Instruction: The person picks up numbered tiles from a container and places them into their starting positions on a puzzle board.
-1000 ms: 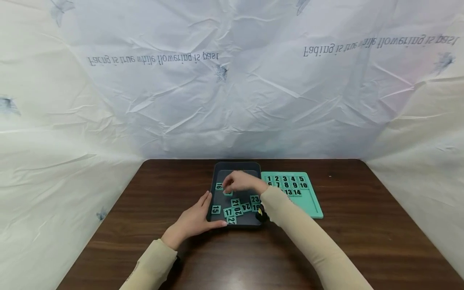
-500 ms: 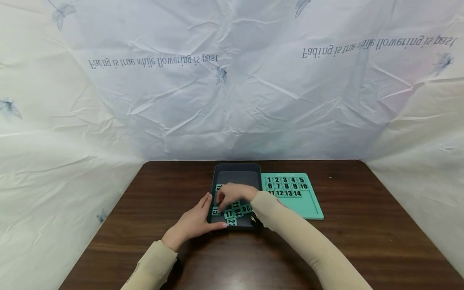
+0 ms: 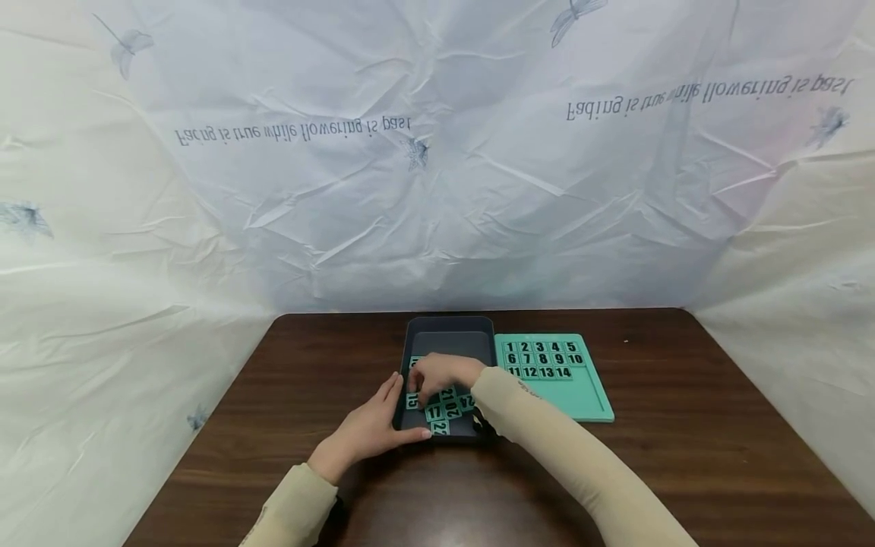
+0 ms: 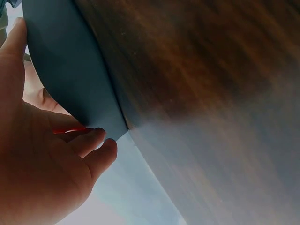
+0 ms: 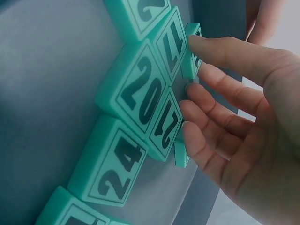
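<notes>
Teal tile 15 point(image 3: 412, 400) touched by right hand point(image 3: 440, 376).

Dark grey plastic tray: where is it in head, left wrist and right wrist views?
Head: dark grey plastic tray centre, left of the green number board.
Left wrist: upper left, wall against the left hand.
Right wrist: floor fills the left.
Shared landmark: the tray's left wall.

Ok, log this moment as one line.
left hand: rests on dark tray edge | right hand: fingers touch tile 15 in tray | green board: tiles 1 to 14 placed | surface: wooden table
</notes>
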